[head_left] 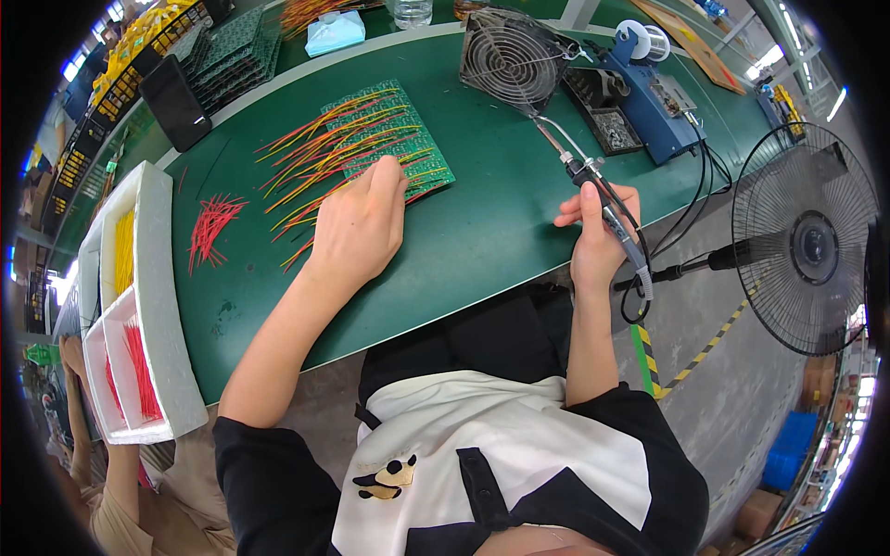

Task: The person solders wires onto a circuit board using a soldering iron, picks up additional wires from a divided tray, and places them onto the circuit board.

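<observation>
At the far left a white foam tray (pixel 167 306) sits on the green bench (pixel 482 232) with three compartments in view: the upper one holds a bundle of yellow wires (pixel 123 250), the two lower ones hold red wires (pixel 141 357). Just right of the tray a loose heap of short red wires (pixel 211 227) lies on the mat. Next comes one green circuit board panel (pixel 394 130) with many red and yellow leads fanning off its left side. The left hand (pixel 357 227) lies flat on the panel's near edge, fingers together and pressing it down. Further right, the right hand (pixel 601 232) is closed around one soldering iron (pixel 607 208), tip pointing up toward one small grille fan (pixel 513 57), with one blue soldering station (pixel 654 97) beside it.
</observation>
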`<act>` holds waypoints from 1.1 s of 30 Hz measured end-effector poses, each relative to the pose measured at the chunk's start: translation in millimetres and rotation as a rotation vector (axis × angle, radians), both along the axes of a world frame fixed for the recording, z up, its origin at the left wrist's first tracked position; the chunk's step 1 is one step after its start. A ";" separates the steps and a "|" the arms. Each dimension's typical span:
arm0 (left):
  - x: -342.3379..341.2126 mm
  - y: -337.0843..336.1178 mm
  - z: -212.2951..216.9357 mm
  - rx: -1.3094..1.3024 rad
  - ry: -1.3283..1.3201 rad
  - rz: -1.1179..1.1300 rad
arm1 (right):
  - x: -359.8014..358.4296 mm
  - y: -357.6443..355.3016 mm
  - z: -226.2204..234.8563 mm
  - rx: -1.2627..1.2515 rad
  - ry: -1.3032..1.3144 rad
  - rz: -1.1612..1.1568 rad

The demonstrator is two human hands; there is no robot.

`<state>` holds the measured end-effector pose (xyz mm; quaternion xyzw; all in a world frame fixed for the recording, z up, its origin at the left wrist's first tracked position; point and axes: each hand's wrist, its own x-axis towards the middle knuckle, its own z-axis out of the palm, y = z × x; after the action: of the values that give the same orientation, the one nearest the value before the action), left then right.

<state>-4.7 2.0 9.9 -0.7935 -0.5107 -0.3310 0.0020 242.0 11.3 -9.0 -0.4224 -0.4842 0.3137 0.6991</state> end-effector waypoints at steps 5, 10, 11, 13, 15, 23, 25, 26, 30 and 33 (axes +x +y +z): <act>1.0 4.5 -9.9 0.055 0.067 0.006 | -1.2 -1.2 0.5 -0.004 -0.020 0.046; 0.8 8.4 -16.1 0.081 0.125 0.018 | -16.8 -10.8 4.3 -0.076 0.074 0.107; 1.5 9.0 -15.9 0.080 0.125 0.020 | -20.4 -13.3 4.5 -0.092 0.049 0.121; 0.8 8.8 -15.4 0.066 0.158 0.036 | -24.4 -16.0 5.1 -0.100 0.043 0.144; 0.9 8.8 -17.1 0.068 0.161 0.037 | -26.2 -17.2 7.4 -0.123 0.037 0.205; -0.5 7.0 -14.7 0.063 0.171 0.034 | -27.0 -20.8 7.2 -0.183 0.025 0.252; -1.2 7.1 -14.5 0.066 0.170 0.027 | -28.1 -22.4 7.5 -0.196 -0.001 0.280; -1.7 7.2 -14.8 0.065 0.169 0.029 | -29.5 -22.3 7.9 -0.186 0.007 0.286; -1.8 7.4 -14.4 0.072 0.156 0.021 | -26.4 -22.4 7.0 -0.184 -0.021 0.320; -1.7 7.7 -16.1 0.079 0.148 0.021 | -26.6 -23.0 5.5 -0.178 -0.017 0.314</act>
<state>-6.4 9.7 -6.2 -0.8097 -0.5040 -0.2914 0.0746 215.4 -11.7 -3.5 -0.4045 -0.5206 0.4571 0.5970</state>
